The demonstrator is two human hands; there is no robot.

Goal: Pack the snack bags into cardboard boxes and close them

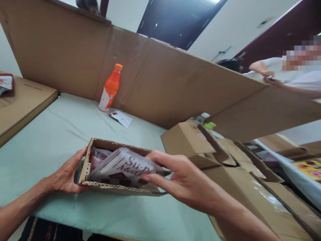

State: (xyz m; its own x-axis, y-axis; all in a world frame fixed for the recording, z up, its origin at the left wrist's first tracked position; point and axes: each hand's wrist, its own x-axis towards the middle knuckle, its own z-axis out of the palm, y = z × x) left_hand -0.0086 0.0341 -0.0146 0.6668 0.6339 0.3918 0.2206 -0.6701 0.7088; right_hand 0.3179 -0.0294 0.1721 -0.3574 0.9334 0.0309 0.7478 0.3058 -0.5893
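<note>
A narrow open cardboard box (120,189) is held tilted over the pale green table. My left hand (66,172) grips its left end, with fingers on the far side and thumb below. Between the thumb and fingers of my right hand (178,177) is a printed packet (125,164) with the letters "Su-p" showing. The packet lies partly inside the box mouth, slanted. Beside it in the box, at the left end, are other white and red packets (99,156). The box's right end is partly hidden by my right hand.
An orange bottle (110,88) and a small white packet (120,117) stand and lie near the cardboard partition (170,80). Several open cardboard boxes (240,187) fill the right side. A flat carton (27,103) is at left. Another person (286,73) is beyond the partition.
</note>
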